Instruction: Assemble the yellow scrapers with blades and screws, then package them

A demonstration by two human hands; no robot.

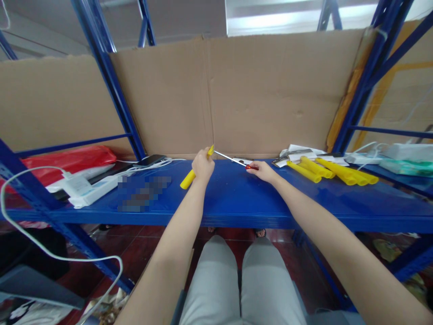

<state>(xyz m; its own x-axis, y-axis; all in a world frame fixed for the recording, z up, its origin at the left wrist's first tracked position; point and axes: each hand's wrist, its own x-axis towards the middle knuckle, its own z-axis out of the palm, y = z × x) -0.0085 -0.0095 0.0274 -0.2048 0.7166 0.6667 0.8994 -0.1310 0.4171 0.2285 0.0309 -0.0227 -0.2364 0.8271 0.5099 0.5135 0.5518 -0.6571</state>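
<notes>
My left hand [203,166] is wrapped round a yellow tube [187,180], which slants up and away from me over the blue shelf [237,198]. One end of the tube shows above my fist, the other below it. My right hand [263,171] grips the red handle of a screwdriver [233,160]. The long metal shaft points left, its tip close to the tube's upper end; whether they touch I cannot tell. To the right of my right hand lie several more yellow tubes [334,170].
On the left lie a white power strip [96,190] with cables, a dark phone-like object [154,160] and a red bag [67,163]. Cardboard [270,90] walls off the back. Papers and metal pieces [294,155] lie behind the yellow tubes. Blue posts [118,95] frame the shelf.
</notes>
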